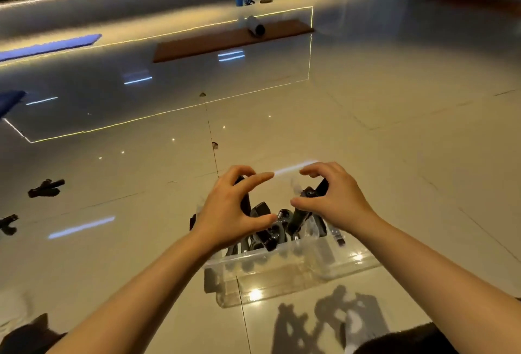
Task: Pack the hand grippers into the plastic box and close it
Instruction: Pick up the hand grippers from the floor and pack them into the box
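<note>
left hand [229, 207] bare | right hand [332, 198] bare | forearms unsleeved | no rings or watch visible, though blurred

Glossy beige tile floor [394, 128]; brown mat [214, 43] at twelve o'clock; lit ledge [84, 12] at eleven o'clock.

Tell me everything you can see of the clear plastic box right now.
The plastic box is a clear, rectangular tub standing upright on the glossy tiled floor. No lid is clearly seen on it. Black hand grippers are piled inside, some poking above the rim. The left hand and right hand hover over its far side with curled fingers; whether they hold a transparent lid I cannot tell.
</note>
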The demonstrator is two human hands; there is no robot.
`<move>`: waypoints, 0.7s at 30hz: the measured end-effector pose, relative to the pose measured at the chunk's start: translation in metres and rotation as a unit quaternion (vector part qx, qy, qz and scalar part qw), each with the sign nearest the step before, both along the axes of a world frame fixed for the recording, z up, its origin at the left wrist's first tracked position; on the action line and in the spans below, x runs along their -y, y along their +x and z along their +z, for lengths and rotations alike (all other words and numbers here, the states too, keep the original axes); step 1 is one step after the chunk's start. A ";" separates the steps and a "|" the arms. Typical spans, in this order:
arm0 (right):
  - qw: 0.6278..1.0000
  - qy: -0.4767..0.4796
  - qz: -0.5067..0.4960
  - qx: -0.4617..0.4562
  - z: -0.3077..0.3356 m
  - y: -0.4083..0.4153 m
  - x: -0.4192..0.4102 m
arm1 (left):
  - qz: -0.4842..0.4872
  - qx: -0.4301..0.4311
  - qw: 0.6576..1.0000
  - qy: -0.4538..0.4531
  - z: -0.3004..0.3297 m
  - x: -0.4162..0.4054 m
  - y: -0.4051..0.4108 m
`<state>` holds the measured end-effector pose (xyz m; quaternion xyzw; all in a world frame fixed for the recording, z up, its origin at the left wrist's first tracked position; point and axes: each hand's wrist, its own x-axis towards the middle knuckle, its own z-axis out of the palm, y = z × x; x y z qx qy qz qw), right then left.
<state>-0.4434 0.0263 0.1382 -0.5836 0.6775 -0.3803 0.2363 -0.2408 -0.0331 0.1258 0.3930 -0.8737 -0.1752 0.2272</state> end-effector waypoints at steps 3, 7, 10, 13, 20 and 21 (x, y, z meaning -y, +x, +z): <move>0.999 0.029 -0.020 -0.006 -0.016 -0.028 0.003 | -0.004 0.029 1.000 -0.006 -0.008 0.002 -0.020; 0.999 0.038 -0.009 -0.001 -0.017 -0.051 0.012 | -0.014 0.075 0.997 -0.018 -0.013 0.006 -0.041; 0.999 0.034 0.009 -0.025 -0.023 -0.055 0.014 | -0.007 0.101 0.995 -0.017 -0.014 0.006 -0.049; 0.998 0.038 0.049 -0.031 -0.027 -0.055 0.014 | 0.010 0.121 0.992 -0.021 -0.011 0.003 -0.054; 0.993 0.037 0.111 0.004 -0.014 -0.054 0.028 | 0.059 0.140 0.988 -0.021 -0.009 -0.016 -0.039; 0.992 0.037 0.116 -0.003 -0.014 -0.053 0.031 | 0.069 0.141 0.987 -0.019 -0.010 -0.021 -0.036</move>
